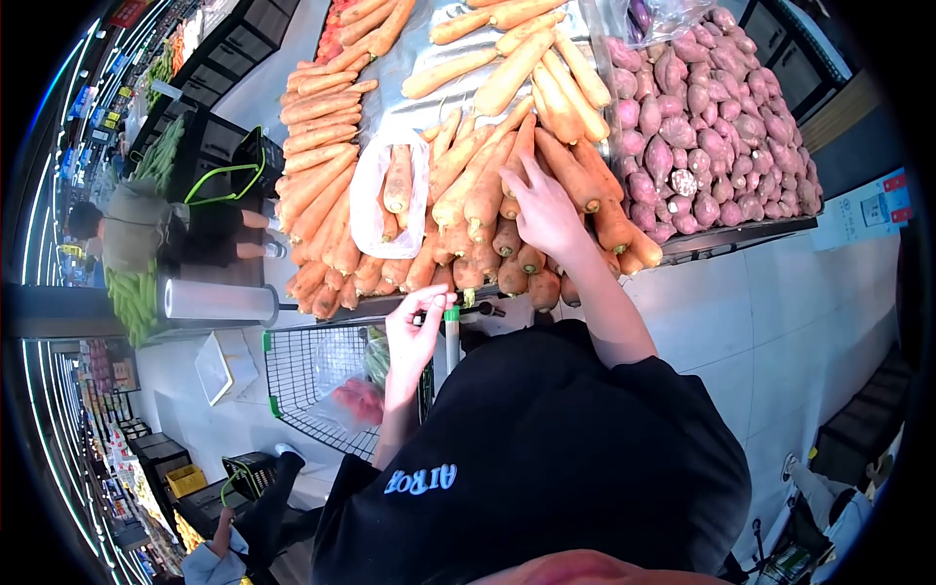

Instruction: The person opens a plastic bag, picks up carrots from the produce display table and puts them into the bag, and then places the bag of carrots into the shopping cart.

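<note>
My right hand [544,203] reaches over the pile of carrots [485,200], with its first fingers stretched out and apart against the carrots. It holds nothing that I can see. My left hand [416,322] hovers at the front edge of the pile, thumb and fingertips pinched together; whatever is between them, if anything, does not show. A clear plastic bag [369,219] lies open on the carrots, left of my right hand. One carrot [398,180] shows inside the bag's outline.
Purple sweet potatoes [702,136] are heaped right of the carrots. A shopping cart [292,375] with bagged produce stands below my left hand. A roll of plastic bags [219,300] sits at the left. Other shoppers [146,229] are at the left and lower edges.
</note>
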### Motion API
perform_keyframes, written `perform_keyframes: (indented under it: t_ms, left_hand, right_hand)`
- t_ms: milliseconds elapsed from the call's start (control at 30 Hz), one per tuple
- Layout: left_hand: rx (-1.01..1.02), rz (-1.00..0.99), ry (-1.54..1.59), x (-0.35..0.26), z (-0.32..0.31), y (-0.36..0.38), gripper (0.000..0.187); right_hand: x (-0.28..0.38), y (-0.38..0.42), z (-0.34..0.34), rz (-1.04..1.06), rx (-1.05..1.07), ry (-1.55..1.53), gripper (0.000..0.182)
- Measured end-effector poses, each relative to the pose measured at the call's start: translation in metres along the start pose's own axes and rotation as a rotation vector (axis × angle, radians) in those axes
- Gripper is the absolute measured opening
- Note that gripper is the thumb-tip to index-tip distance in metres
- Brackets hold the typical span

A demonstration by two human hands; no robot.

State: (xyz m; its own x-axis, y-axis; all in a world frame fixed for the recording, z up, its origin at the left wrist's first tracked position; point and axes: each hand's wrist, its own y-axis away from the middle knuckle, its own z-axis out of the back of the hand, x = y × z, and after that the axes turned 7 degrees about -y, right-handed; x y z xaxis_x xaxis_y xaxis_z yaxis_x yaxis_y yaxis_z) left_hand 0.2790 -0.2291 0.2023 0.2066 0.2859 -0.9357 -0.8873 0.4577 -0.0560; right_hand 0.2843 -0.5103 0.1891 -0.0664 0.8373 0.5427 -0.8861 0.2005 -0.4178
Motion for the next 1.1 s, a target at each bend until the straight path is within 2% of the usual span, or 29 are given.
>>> perform_keyframes:
  t_ms: [167,200,300,333,367,433,533,633,667,733,767,933,1100]
  left_hand:
    - [0.056,0.035,-0.030,0.002,-0.008,0.005,0.019]
    - [0.056,0.021,-0.024,0.000,-0.008,0.004,0.019]
    - [0.042,-0.009,-0.063,-0.006,-0.007,0.003,0.019]
    - [0.035,-0.005,-0.057,-0.007,-0.005,0.003,0.019]
    - [0.027,0.001,-0.050,-0.007,-0.003,0.004,0.019]
    - [0.016,0.006,-0.038,-0.008,-0.001,0.006,0.019]
    - [-0.005,0.028,-0.001,-0.009,0.003,0.003,0.020]
    - [0.000,0.015,0.274,-0.016,0.010,-0.005,0.031]
    - [0.008,0.022,0.327,-0.020,0.014,-0.008,0.041]
    - [-0.019,-0.012,0.405,-0.031,0.016,-0.014,0.045]
    - [-0.028,-0.037,0.458,-0.032,0.016,-0.016,0.046]
    - [-0.268,-0.012,0.531,-0.044,0.008,-0.015,0.047]
    - [-0.279,0.006,0.596,-0.041,0.014,-0.012,0.048]
  right_hand:
    - [-0.006,-0.008,-0.017,-0.077,0.027,0.042,0.057]
    - [-0.005,-0.010,-0.013,-0.082,0.026,0.001,0.050]
    - [-0.005,-0.013,0.004,-0.139,0.000,-0.120,0.045]
    - [-0.004,-0.015,0.011,-0.111,-0.129,-0.107,0.039]
    - [-0.004,-0.017,0.022,0.003,-0.291,-0.095,0.038]
    - [0.007,-0.010,0.050,-0.081,-0.277,-0.319,0.039]
    - [0.025,0.007,0.079,0.046,-0.332,-0.551,0.047]
    - [0.039,0.028,0.084,0.109,-0.236,-1.053,0.052]
    - [0.042,0.032,0.082,0.106,-0.148,-1.194,0.052]
    - [0.044,0.041,0.075,0.091,0.030,-1.468,0.052]
    - [0.038,0.044,0.073,0.047,0.169,-1.404,0.048]
    - [0.042,0.052,0.044,-0.140,0.237,-1.493,0.048]
    - [0.043,0.047,0.053,-0.088,0.271,-1.444,0.047]
